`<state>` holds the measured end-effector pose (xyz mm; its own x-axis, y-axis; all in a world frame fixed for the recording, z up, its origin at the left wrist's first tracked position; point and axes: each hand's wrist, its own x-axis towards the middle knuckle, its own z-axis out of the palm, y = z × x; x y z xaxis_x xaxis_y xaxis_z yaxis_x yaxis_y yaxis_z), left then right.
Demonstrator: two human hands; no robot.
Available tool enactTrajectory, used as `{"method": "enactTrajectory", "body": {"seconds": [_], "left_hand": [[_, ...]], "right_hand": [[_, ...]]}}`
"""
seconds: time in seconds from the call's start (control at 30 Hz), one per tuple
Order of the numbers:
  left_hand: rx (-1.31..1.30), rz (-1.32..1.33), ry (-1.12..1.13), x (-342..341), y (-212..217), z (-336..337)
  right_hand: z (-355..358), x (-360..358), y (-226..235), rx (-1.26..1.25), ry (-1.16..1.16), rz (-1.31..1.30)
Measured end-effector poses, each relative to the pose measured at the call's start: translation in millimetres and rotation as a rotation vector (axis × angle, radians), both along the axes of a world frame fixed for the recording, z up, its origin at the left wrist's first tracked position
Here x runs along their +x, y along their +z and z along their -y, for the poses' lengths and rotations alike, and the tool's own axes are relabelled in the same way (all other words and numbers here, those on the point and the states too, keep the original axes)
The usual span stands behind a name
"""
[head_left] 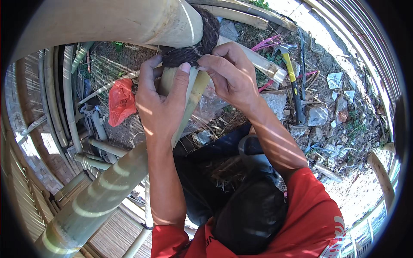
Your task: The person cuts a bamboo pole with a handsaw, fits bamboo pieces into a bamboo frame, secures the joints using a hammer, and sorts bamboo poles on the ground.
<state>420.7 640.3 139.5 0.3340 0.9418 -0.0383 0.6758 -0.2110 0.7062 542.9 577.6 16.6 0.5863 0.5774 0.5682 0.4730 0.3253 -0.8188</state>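
Note:
A dark, hairy fibre rope [185, 56] is wound in several turns around a joint, where a thick pale bamboo pole [172, 21] meets upright bamboo pieces [195, 92]. My left hand [161, 96] curls round these pieces just below the rope, its thumb pressed at the lower edge of the winding. On the other side my right hand [232, 75] is closed in a pinch at the rope's lower right edge. The exact bit between its fingertips is partly hidden.
A hammer [293, 81] with a yellow and black handle leans at the right among stones and rubble. Left of my hands hangs a red plastic bag [121, 102]. A thick bamboo pole [103, 193] slants across the lower left, near a woven bamboo wall [32, 124].

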Motion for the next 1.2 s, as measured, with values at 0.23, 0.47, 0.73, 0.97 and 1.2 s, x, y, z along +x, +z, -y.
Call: {"method": "enactTrajectory", "body": {"seconds": [0.23,0.47,0.73,0.97,1.2], "left_hand": [[-0.094,0.050,0.048,6.3,-2.2,-1.0],[-0.125,0.099,0.074,5.6,-6.5,-1.6],[-0.116,0.079,0.085,5.2,1.9,0.2],[-0.127,0.139,0.056,-10.6,-5.6,-4.4],[-0.020,-0.262,0.089,-3.6,5.1,1.0]], "right_hand": [[2.6,4.1,0.3,-0.014,0.060,0.051],[2.1,-26.5,18.1,-0.073,-0.111,-0.183],[20.2,-34.5,25.9,-0.218,-0.098,-0.063],[12.4,-28.3,22.2,-0.031,-0.151,-0.007],[8.7,-25.0,27.4,-0.018,-0.185,0.037]]}}
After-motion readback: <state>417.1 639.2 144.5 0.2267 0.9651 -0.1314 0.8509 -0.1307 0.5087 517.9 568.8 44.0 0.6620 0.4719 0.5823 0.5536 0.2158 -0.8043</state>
